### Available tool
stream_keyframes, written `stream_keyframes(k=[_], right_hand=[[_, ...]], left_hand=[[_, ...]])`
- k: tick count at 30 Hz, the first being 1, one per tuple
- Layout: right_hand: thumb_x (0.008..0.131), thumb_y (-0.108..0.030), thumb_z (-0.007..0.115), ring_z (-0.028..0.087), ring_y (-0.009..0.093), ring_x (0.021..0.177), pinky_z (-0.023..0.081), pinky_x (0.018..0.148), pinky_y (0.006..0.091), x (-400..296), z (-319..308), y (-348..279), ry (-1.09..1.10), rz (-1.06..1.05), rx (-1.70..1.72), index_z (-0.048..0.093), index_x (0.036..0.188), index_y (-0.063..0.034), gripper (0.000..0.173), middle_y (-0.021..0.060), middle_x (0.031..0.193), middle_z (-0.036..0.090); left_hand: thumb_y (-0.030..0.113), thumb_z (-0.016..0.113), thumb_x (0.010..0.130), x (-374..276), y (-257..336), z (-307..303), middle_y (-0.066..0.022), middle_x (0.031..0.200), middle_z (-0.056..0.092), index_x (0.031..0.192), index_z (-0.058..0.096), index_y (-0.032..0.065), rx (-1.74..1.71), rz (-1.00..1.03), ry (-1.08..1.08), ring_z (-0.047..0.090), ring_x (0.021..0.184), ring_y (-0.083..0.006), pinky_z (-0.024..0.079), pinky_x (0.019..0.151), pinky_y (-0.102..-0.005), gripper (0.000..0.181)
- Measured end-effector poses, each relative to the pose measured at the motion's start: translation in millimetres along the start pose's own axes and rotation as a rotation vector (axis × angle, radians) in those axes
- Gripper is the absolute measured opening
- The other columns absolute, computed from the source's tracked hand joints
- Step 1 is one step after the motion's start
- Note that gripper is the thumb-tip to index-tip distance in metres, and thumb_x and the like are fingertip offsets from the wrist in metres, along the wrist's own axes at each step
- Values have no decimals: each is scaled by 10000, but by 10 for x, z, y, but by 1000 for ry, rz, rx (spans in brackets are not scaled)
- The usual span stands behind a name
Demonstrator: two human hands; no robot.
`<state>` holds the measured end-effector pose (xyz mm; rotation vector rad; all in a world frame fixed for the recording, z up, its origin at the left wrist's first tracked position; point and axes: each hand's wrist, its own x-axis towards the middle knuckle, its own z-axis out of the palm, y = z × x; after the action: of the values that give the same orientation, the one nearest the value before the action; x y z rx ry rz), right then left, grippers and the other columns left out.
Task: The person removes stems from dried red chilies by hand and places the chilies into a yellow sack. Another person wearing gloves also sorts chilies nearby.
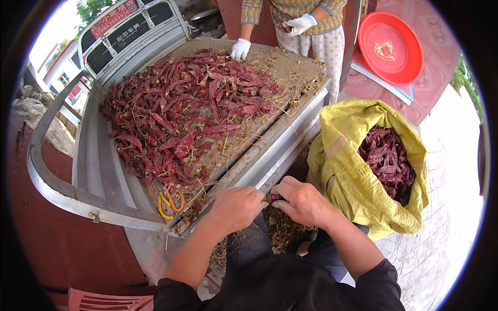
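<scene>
Both my hands meet in front of my body, just off the edge of the truck bed [280,136]. My right hand [301,200] grips a dried red chili pepper [274,197] between thumb and fingers. At the pepper's left end, my left hand [239,206] pinches what looks like its stem. A large pile of dried red chilies [175,112] lies on the bed beyond my hands. To the right stands a yellow woven sack [342,163] with its mouth rolled open, holding darker dried chilies [389,159].
Across the bed a person [305,19] in white gloves touches the pile with one hand and holds chili in the other. Orange-handled scissors [177,202] lie at the bed's near corner. A red basin [390,48] is at upper right, a red plastic chair [109,301] at lower left.
</scene>
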<state>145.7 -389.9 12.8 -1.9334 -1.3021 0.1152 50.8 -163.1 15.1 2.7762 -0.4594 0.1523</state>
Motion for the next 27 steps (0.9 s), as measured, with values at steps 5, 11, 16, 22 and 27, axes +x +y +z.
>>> stream_keyframes(k=[5,11,16,22,27], right_hand=[[998,-181,700,682,444,949,579,815,501,-9,57,79,-143,42,63,674,1110,-2,213,214,1002,689],[1101,-251,624,627,180,676,517,621,344,-95,505,109,151,583,815,646,997,-18,257,68,802,637],[1125,-244,593,532,109,608,455,574,271,-131,604,828,645,786,1263,650,994,-63,231,-2,795,621],[1084,-150,641,641,128,703,532,669,283,-591,401,862,405,788,1123,652,1110,-28,125,19,858,652],[986,-67,729,593,102,676,491,631,271,-744,458,716,345,870,1146,643,1119,-35,162,0,825,624]], left_hand=[[184,708,887,17,-58,130,-101,788,608,828,600,93,-48,142,130,653,778,-354,502,698,-491,153],[133,705,827,96,90,342,-68,702,536,748,539,127,146,95,430,590,658,-294,426,618,-427,184],[213,738,875,26,132,486,-70,744,607,818,612,126,185,78,283,646,715,-288,453,650,-431,164],[256,661,982,372,-841,171,-111,935,762,1057,743,103,173,-248,399,733,885,-343,555,789,-496,189],[64,636,925,807,-1790,21,-81,1245,722,1229,742,109,492,-487,217,618,1258,-292,416,1105,-513,325]])
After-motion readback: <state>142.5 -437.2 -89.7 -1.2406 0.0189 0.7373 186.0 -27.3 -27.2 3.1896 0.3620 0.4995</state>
